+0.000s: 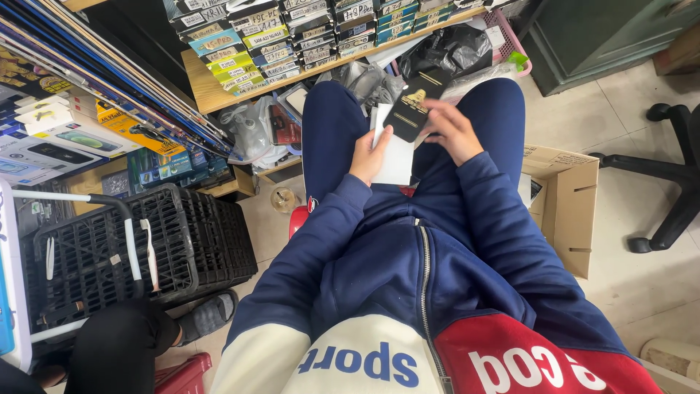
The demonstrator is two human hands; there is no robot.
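I sit with my legs in blue trousers stretched forward. My left hand (369, 156) grips a white flat packet (394, 149) over my lap. My right hand (453, 131) holds a black flat package with gold print (417, 104), tilted and overlapping the top of the white packet. Both hands are close together above my thighs.
A low wooden shelf (208, 91) ahead carries rows of small boxed packages (292, 36). Plastic bags lie on the floor below it. A black plastic crate (182, 241) stands at left, an open cardboard box (565, 204) at right, an office chair base (671, 175) far right. Another person's leg (124, 343) is lower left.
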